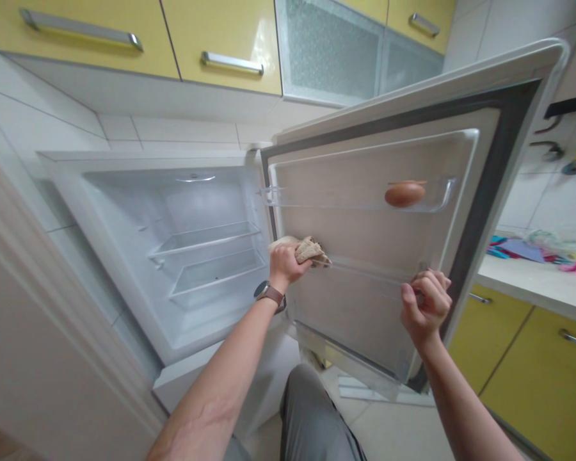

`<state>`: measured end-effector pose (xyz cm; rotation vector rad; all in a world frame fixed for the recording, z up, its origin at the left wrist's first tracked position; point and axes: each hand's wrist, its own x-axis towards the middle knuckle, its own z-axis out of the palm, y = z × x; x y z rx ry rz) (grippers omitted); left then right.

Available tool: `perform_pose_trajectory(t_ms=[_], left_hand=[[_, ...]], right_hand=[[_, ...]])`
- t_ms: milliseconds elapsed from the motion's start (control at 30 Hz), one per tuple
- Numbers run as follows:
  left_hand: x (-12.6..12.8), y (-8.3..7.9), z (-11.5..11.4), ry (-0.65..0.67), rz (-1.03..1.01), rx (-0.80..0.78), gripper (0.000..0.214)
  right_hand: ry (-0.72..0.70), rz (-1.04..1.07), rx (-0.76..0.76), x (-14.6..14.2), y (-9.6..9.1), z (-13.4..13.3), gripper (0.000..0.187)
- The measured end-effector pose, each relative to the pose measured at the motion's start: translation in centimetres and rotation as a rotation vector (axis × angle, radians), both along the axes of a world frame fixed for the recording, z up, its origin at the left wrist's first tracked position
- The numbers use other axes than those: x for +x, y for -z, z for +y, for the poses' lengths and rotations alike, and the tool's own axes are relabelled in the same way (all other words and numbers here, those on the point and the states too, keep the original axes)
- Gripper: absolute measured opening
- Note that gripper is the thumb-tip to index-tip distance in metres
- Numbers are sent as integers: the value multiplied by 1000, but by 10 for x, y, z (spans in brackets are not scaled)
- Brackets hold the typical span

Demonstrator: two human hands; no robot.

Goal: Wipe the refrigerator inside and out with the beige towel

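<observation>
My left hand (288, 261), with a watch on the wrist, is closed around a beige cloth (312, 251). The cloth lies against the hinge end of the clear middle shelf (360, 274) on the open fridge door (336, 234). At the other end of that shelf is my right hand (426, 301), its fingers curled at the shelf's edge. They appear to grip the shelf, though the hand partly hides the contact. On the upper door shelf (336, 197) sits a round brown object (405, 193), perhaps an egg or small bowl.
To the left, the fridge interior (196, 211) shows two glass shelves. Yellow cabinets (225, 38) hang above. At right, a counter (537, 282) carries colourful cloths or bags (523, 250). My knee (312, 410) is below the door.
</observation>
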<state>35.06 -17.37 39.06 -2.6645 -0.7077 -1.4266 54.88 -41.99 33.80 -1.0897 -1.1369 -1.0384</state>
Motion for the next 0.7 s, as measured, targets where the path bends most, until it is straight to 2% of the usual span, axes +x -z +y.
perform_pose_trajectory(t_ms=[133, 233, 333, 433, 567, 633, 700], left_hand=[[2, -3, -1, 10, -35, -87, 20], [4, -4, 1, 122, -245, -277, 17], [0, -8, 5, 194, -493, -419, 25], [-18, -18, 12, 195, -847, -484, 32], [-56, -43, 27, 131, -1327, -495, 31], [-73, -54, 36, 73, -1431, -452, 30], [-84, -59, 42, 26, -1427, -449, 28]], right_hand=[[0, -1, -6, 0, 0, 0, 39], [-9, -5, -7, 0, 0, 0, 39], [-9, 9, -16, 0, 0, -1, 40], [7, 38, -39, 0, 0, -1, 41], [-3, 74, -53, -1, 0, -1, 44], [-10, 90, -49, -2, 1, -1, 46], [-10, 102, -46, -3, 1, -1, 46]])
